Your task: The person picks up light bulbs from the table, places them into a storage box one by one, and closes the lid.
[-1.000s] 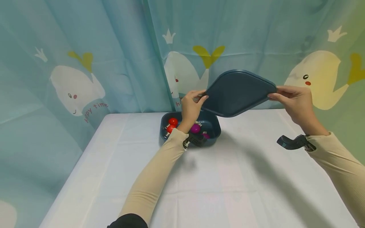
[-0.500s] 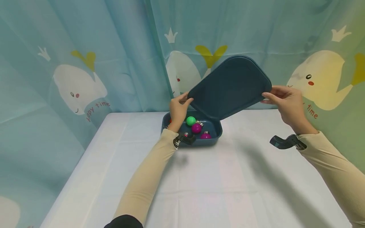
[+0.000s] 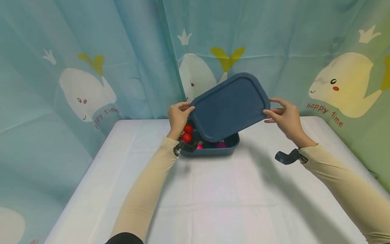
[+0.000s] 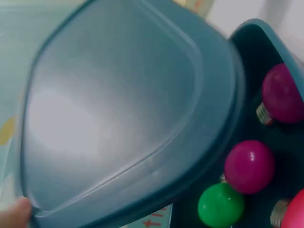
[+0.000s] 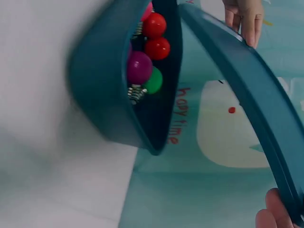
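Note:
A dark blue rectangular lid (image 3: 230, 106) is held tilted above a matching box (image 3: 210, 153). My left hand (image 3: 179, 117) pinches its left end between thumb and fingers. At the opposite end my right hand (image 3: 284, 118) grips the rim the same way. Inside the box lie small coloured bulbs with metal screw bases: red bulbs (image 3: 187, 137), a green bulb (image 4: 221, 205), purple bulbs (image 4: 250, 166) and a pink bulb (image 4: 295, 211). In the right wrist view the lid (image 5: 256, 99) stands apart from most of the box, and the lid hides part of the box in the head view.
A white cloth covers the table (image 3: 210, 196). Behind it hangs a blue-green curtain (image 3: 137, 67) printed with whales, close to the table's back edge. The box stands near that edge.
Both hands have moved left with the lid, and the right hand has come lower. The lid has turned so its broad face shows more, and now covers more of the box.

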Demonstrator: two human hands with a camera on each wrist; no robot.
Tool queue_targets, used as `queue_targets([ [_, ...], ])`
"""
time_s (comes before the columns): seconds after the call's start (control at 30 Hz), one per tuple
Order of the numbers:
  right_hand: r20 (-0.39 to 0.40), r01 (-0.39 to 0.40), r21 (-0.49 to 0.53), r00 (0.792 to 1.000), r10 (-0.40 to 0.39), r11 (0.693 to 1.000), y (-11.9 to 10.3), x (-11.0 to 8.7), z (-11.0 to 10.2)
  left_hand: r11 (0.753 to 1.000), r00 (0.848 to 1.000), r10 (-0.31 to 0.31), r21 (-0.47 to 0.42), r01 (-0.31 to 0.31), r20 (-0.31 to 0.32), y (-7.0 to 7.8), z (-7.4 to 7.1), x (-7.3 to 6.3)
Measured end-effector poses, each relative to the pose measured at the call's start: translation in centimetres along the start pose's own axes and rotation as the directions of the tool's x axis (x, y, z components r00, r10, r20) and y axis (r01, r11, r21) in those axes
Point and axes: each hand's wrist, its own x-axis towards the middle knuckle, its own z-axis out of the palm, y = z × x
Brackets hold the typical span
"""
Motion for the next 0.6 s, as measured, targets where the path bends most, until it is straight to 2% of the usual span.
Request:
queue_targets([
  [0.1, 0.050, -0.024, -0.019, 0.998, 0.025, 1.000, 0.2, -0.1, 0.6, 0.997, 0.995, -0.072, -0.012, 0.073, 0.074, -0.1, -0.7, 0.1],
  [0.17, 0.085, -0.031, -0.020, 0.996, 0.033, 0.999, 0.4, -0.2, 0.9, 0.990, 0.982, -0.131, -0.036, 0.137, 0.134, -0.2, -1.3, 0.1],
  [0.33, 0.157, -0.041, -0.017, 0.987, 0.044, 0.999, 0.8, -0.4, 1.5, 0.959, 0.930, -0.241, -0.082, 0.273, 0.276, -0.3, -3.0, 0.4],
  [0.43, 0.206, -0.053, -0.029, 0.977, 0.058, 0.998, 1.1, -0.3, 1.9, 0.945, 0.905, -0.268, -0.092, 0.314, 0.330, -0.6, -3.9, 0.6],
  [0.53, 0.256, -0.058, -0.058, 0.964, 0.071, 0.997, 1.2, -0.2, 2.4, 0.942, 0.899, -0.281, -0.084, 0.326, 0.337, -0.9, -4.5, 0.8],
  [0.6, 0.283, -0.062, -0.082, 0.955, 0.083, 0.995, 1.4, -0.2, 2.8, 0.946, 0.907, -0.281, -0.069, 0.318, 0.313, -1.2, -4.8, 0.9],
])
